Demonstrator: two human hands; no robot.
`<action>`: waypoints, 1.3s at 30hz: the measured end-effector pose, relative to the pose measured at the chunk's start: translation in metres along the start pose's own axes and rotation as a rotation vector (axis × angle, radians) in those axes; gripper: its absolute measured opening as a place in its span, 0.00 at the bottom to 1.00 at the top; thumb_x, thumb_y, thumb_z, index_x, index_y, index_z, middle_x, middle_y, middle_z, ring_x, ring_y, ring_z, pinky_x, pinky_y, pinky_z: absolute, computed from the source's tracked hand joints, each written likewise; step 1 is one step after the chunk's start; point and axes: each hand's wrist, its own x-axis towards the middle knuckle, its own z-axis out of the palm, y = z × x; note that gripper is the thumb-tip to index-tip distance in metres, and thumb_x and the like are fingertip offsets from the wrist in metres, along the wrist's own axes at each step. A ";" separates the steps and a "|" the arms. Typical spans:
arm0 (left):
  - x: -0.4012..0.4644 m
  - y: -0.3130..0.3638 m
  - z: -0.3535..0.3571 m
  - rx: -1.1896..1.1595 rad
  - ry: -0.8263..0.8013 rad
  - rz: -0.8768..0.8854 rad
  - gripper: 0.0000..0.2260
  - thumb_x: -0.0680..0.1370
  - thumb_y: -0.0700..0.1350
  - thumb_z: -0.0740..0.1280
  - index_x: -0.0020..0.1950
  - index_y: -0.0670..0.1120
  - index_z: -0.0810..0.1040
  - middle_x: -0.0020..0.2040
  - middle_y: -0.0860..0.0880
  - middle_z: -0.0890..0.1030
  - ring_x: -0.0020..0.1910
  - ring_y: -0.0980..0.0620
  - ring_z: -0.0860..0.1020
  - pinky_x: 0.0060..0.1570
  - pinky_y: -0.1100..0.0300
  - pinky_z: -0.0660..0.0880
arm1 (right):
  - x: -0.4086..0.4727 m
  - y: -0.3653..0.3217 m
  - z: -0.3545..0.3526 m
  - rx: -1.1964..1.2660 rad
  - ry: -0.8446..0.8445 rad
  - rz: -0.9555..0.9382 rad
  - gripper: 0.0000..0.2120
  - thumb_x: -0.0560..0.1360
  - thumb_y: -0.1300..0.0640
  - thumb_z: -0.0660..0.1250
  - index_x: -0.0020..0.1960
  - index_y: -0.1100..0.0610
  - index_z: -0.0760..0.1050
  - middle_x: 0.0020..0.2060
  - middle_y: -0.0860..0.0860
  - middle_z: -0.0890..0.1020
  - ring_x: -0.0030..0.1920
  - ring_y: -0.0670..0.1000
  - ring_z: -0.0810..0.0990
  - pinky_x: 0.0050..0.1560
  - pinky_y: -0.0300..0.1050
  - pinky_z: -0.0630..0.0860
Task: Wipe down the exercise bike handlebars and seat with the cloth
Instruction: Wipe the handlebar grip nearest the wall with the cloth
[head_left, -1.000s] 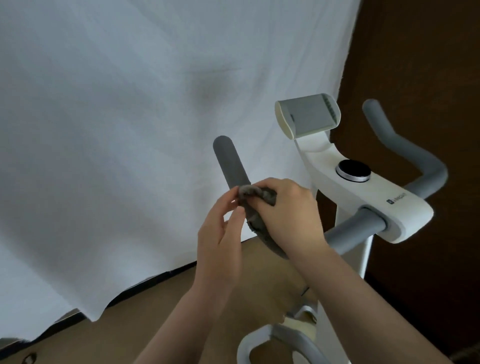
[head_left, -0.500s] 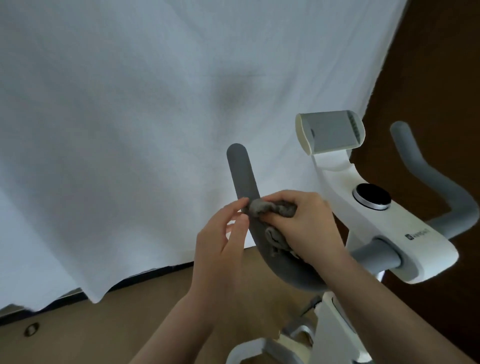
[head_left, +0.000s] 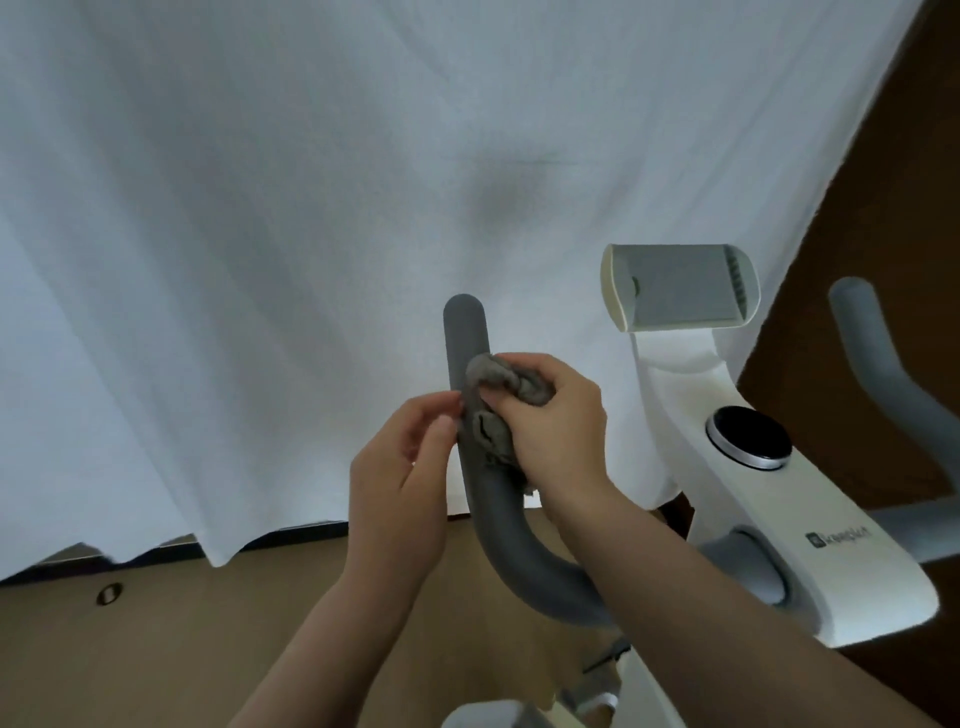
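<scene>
our right hand (head_left: 553, 431) has the crumpled grey cloth (head_left: 496, 410) bunched in curled fingers, pressed on the upright part of the left grey foam handlebar (head_left: 467, 384). left hand (head_left: 402, 483) sits just beside it, fingers loosely bent at the bar's far side; can't tell if they grip anything. judging progress: early, we're mid-wipe on the first bar. right grey handlebar (head_left: 878, 364) looks untouched, seat not done. seat is out of view, right bar cut off at the edge, cloth's lower part hidden behind our hand.
</scene>
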 end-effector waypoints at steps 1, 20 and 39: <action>-0.001 0.000 0.000 0.011 -0.003 -0.008 0.11 0.80 0.43 0.60 0.53 0.52 0.82 0.46 0.61 0.83 0.47 0.60 0.81 0.44 0.69 0.75 | -0.004 0.003 -0.003 0.043 -0.035 0.037 0.10 0.74 0.56 0.72 0.54 0.48 0.81 0.46 0.41 0.83 0.47 0.41 0.81 0.50 0.37 0.79; -0.010 0.003 0.005 0.110 0.027 -0.051 0.12 0.81 0.40 0.62 0.57 0.54 0.81 0.48 0.62 0.83 0.51 0.61 0.80 0.47 0.69 0.76 | 0.030 -0.004 0.012 0.167 -0.032 -0.033 0.04 0.74 0.53 0.73 0.45 0.43 0.82 0.39 0.41 0.84 0.44 0.42 0.83 0.51 0.42 0.80; 0.004 -0.001 -0.003 0.107 0.020 -0.012 0.12 0.76 0.48 0.59 0.52 0.55 0.82 0.46 0.63 0.83 0.47 0.60 0.81 0.46 0.68 0.77 | 0.056 -0.022 0.024 -0.021 0.026 -0.209 0.09 0.76 0.53 0.70 0.55 0.51 0.82 0.44 0.43 0.84 0.47 0.42 0.82 0.50 0.33 0.77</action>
